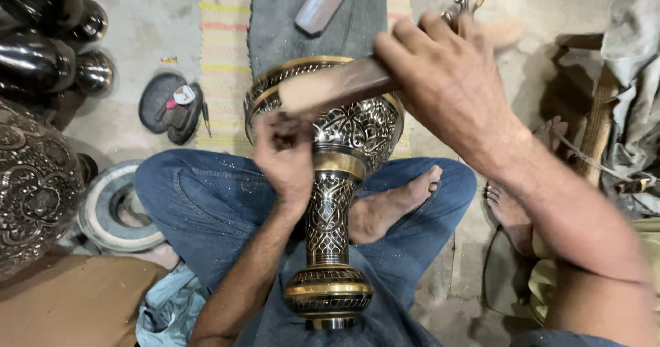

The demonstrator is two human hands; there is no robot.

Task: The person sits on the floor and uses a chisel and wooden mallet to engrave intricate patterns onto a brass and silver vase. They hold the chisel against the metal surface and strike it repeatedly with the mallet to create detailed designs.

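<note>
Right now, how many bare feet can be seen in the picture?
2. One bare foot lies across the blue-jeaned lap beside the engraved vase. Another foot rests on the floor at right. Others may be hidden.

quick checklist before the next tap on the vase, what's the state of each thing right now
1. Engraved brass vase lies braced across the lap: ok.
2. Left hand rests on the vase body near its rim: ok.
3. What the left hand pinches, blurred: cannot tell.
4. Right hand has its grip closed on the wooden mallet: ok.
5. Mallet head is raised over the rim, blurred: contact cannot tell.
6. Bare foot lies beside the vase: ok.
</note>
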